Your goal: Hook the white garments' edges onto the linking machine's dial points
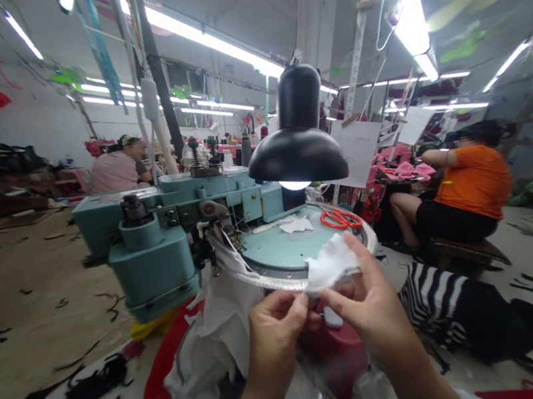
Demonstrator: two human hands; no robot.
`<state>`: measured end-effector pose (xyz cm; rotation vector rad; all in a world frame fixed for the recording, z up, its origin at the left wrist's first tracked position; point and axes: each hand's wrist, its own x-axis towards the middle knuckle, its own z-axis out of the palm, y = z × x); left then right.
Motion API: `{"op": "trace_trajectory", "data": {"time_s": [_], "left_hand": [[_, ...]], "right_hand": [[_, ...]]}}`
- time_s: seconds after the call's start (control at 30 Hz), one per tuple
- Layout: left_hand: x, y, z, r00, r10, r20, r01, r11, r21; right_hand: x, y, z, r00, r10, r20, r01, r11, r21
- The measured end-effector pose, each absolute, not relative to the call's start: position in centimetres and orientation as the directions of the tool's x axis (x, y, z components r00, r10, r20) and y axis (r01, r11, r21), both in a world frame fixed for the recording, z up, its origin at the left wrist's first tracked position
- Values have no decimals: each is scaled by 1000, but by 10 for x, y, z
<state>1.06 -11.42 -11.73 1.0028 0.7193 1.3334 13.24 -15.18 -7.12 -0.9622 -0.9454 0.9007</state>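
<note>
A small piece of white fabric [331,262] lies over the front rim of a round linking machine [275,252], whose edge carries a ring of fine points. My right hand [366,298] is closed on this fabric, thumb and fingers pinching its lower edge. Close beside it, my left hand [279,325] pinches at the same edge, fingertips at the rim. A larger white knitted piece [224,314] hangs from the left part of the ring. On the round plate lie orange-handled scissors [340,218] and a white scrap [295,224].
A black lamp [296,147] hangs low over the plate. The green machine housing [153,265] stands to the left. A person in an orange top [470,180] sits at the right, another person [114,166] at the back left. Striped and dark fabric [455,304] lies at the lower right.
</note>
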Motion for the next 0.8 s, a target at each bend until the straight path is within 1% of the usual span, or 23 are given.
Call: {"op": "trace_trajectory", "data": {"time_s": [0.03, 0.07, 0.1, 0.13, 0.17, 0.2, 0.23, 0.27, 0.3, 0.33, 0.43, 0.53, 0.67, 0.8], "left_hand": [[10, -116, -118, 109, 981, 158, -390, -104, 915], [8, -119, -118, 76, 971, 227, -313, -193, 930], [5, -122, -117, 36, 942, 333, -209, -319, 924], [2, -125, -117, 4, 878, 478, -90, -476, 875], [-1, -128, -117, -8, 772, 635, 30, -635, 772], [-5, -131, -117, 5, 635, 772, 137, -766, 629], [-9, -134, -117, 36, 491, 870, 218, -854, 473], [-13, -136, -118, 81, 365, 927, 275, -902, 331], [-17, -137, -119, 131, 278, 952, 312, -923, 226], [-20, -138, -120, 180, 229, 957, 334, -929, 159], [-27, -139, -124, 262, 164, 951, 351, -934, 65], [-28, -139, -128, 276, 125, 953, 322, -946, 30], [-29, -137, -135, 294, 97, 951, 292, -956, 7], [-30, -135, -137, 309, 94, 946, 320, -947, -11]], "right_hand": [[132, -154, -73, 309, 921, 236, -213, 309, -927], [132, -156, -75, 304, 922, 239, -240, 317, -918], [132, -158, -79, 299, 921, 251, -271, 334, -903], [133, -160, -83, 300, 914, 272, -304, 362, -881], [133, -163, -88, 309, 903, 297, -330, 395, -857], [134, -165, -94, 325, 890, 320, -344, 426, -836], [135, -166, -100, 347, 874, 340, -344, 456, -821], [136, -168, -106, 378, 853, 361, -330, 488, -808], [137, -170, -112, 414, 826, 382, -306, 522, -797], [139, -172, -118, 449, 798, 403, -275, 552, -787], [142, -177, -131, 507, 721, 473, -200, 632, -749], [141, -183, -136, 506, 712, 487, -190, 643, -742], [138, -188, -132, 548, 719, 426, -194, 605, -772], [139, -188, -129, 562, 704, 434, -162, 608, -777]]}}
